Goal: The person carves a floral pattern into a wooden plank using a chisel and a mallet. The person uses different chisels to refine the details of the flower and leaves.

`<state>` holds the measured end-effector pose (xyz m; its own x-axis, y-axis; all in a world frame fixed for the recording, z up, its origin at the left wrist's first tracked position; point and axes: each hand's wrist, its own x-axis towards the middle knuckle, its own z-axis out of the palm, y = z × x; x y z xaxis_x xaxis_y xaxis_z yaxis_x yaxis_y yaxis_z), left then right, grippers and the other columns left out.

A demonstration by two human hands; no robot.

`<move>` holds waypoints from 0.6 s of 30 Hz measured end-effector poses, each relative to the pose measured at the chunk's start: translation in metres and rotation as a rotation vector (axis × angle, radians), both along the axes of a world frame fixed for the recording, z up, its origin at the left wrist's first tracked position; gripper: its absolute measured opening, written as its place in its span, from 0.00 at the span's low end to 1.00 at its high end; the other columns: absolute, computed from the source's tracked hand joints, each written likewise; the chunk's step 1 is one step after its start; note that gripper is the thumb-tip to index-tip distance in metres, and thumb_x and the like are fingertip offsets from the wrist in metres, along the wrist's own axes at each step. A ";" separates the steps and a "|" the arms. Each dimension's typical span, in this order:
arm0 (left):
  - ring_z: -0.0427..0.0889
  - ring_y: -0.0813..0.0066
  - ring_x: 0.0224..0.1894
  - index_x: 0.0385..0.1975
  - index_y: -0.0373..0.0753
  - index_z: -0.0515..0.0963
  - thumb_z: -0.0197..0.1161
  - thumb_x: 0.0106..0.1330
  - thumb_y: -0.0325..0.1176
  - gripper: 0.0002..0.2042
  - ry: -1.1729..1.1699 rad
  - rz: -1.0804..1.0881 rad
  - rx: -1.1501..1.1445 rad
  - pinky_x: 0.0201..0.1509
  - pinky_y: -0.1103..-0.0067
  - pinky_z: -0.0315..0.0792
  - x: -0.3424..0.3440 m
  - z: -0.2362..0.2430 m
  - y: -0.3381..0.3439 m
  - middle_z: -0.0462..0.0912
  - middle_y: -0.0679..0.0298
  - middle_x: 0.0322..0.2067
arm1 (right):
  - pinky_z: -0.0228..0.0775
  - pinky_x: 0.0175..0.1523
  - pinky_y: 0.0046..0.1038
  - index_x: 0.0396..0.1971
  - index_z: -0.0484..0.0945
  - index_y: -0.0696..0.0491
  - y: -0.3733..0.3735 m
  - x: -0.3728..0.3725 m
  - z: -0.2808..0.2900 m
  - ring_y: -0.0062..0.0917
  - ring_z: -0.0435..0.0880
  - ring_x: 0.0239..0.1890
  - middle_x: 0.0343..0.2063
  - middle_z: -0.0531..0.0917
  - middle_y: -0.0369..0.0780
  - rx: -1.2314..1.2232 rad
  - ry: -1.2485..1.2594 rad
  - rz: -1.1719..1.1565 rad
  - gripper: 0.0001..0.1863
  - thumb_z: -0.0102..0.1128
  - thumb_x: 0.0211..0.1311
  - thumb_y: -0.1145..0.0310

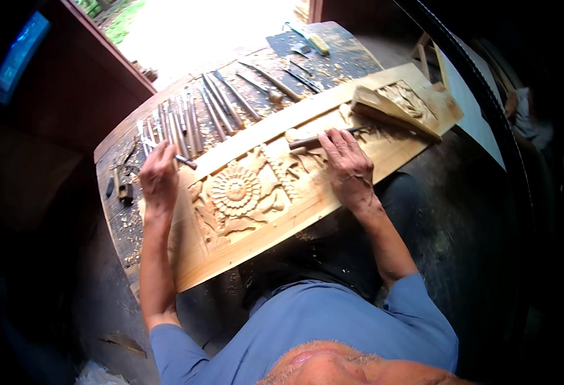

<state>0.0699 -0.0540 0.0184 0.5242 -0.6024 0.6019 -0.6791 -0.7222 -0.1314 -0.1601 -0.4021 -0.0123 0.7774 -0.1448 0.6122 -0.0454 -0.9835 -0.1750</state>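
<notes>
A long light wooden board (198, 269) with carved relief, including a round flower (235, 189), lies slanting across the bench. At its left end my left hand (158, 172) is closed on a slim chisel (185, 162), beside a row of carving tools. My right hand (347, 168) is over the middle of the carving, fingers closed round a dark-handled chisel (304, 142) that lies nearly level. A thick wooden bar (391, 114) rests aslant on the board's right part, just beyond my right hand.
The worn bench (365, 58) carries shavings, rows of chisels and gouges (224, 102), a brush (318, 43) at the back and a small block-like tool (126, 191) at the left. A bright open doorway is beyond; a pale panel (477, 128) leans at the right.
</notes>
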 end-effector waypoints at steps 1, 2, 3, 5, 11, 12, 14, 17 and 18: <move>0.92 0.55 0.48 0.44 0.38 0.88 0.68 0.67 0.19 0.10 -0.007 -0.013 0.029 0.50 0.69 0.90 0.011 -0.002 0.004 0.91 0.51 0.51 | 0.79 0.66 0.40 0.59 0.85 0.56 0.008 0.007 0.000 0.45 0.83 0.64 0.57 0.87 0.47 0.002 0.020 0.020 0.25 0.62 0.60 0.81; 0.93 0.56 0.48 0.42 0.38 0.88 0.69 0.67 0.20 0.08 0.003 -0.052 0.040 0.47 0.71 0.91 0.017 -0.003 -0.009 0.91 0.51 0.51 | 0.78 0.66 0.41 0.58 0.85 0.56 0.006 0.007 0.001 0.45 0.83 0.64 0.57 0.87 0.47 -0.015 0.057 0.015 0.24 0.62 0.59 0.81; 0.93 0.57 0.49 0.38 0.36 0.87 0.68 0.69 0.21 0.03 0.070 -0.038 0.070 0.45 0.74 0.93 0.020 -0.003 -0.021 0.90 0.49 0.51 | 0.78 0.66 0.41 0.57 0.85 0.56 0.003 0.009 0.001 0.44 0.83 0.64 0.57 0.87 0.47 -0.041 0.072 0.010 0.24 0.62 0.60 0.81; 0.92 0.58 0.49 0.36 0.35 0.86 0.64 0.74 0.22 0.05 0.083 -0.113 0.026 0.46 0.76 0.93 0.048 -0.019 -0.032 0.89 0.48 0.51 | 0.78 0.66 0.41 0.56 0.86 0.57 -0.002 0.015 0.006 0.43 0.83 0.63 0.56 0.87 0.46 -0.084 0.083 -0.003 0.22 0.62 0.60 0.80; 0.91 0.58 0.46 0.35 0.36 0.85 0.59 0.71 0.17 0.09 0.122 -0.127 0.283 0.47 0.71 0.92 0.122 -0.068 -0.065 0.89 0.51 0.53 | 0.77 0.65 0.42 0.48 0.85 0.58 -0.005 0.023 0.006 0.41 0.85 0.60 0.51 0.89 0.44 -0.014 -0.005 0.026 0.15 0.64 0.60 0.80; 0.91 0.58 0.46 0.36 0.36 0.85 0.59 0.70 0.17 0.09 0.174 -0.126 0.310 0.48 0.71 0.91 0.121 -0.066 -0.068 0.88 0.51 0.54 | 0.77 0.65 0.42 0.46 0.85 0.58 -0.007 0.023 0.006 0.42 0.85 0.60 0.50 0.89 0.44 0.015 -0.014 0.027 0.13 0.64 0.61 0.80; 0.90 0.57 0.48 0.38 0.36 0.85 0.58 0.70 0.17 0.09 0.296 -0.170 0.220 0.50 0.69 0.90 0.104 -0.063 -0.089 0.87 0.53 0.57 | 0.75 0.65 0.49 0.45 0.82 0.57 -0.013 0.017 0.005 0.43 0.86 0.58 0.48 0.88 0.46 0.029 -0.015 0.025 0.12 0.63 0.62 0.82; 0.91 0.57 0.48 0.47 0.37 0.86 0.57 0.72 0.19 0.12 0.248 -0.178 0.218 0.50 0.68 0.89 0.107 -0.061 -0.084 0.87 0.54 0.59 | 0.72 0.71 0.52 0.53 0.83 0.56 -0.017 0.018 -0.006 0.39 0.86 0.60 0.54 0.88 0.45 0.096 0.036 0.059 0.17 0.57 0.66 0.78; 0.92 0.57 0.48 0.50 0.38 0.87 0.57 0.72 0.20 0.14 0.194 -0.171 0.274 0.49 0.68 0.89 0.114 -0.063 -0.078 0.87 0.54 0.60 | 0.72 0.71 0.52 0.54 0.83 0.55 -0.015 0.021 -0.010 0.39 0.87 0.60 0.54 0.88 0.45 0.079 0.021 0.062 0.17 0.56 0.67 0.76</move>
<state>0.1841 -0.1323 -0.0451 0.4907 -0.8160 0.3056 -0.8181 -0.5522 -0.1606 -0.1392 -0.4169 -0.0219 0.7990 -0.1433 0.5840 0.0101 -0.9679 -0.2513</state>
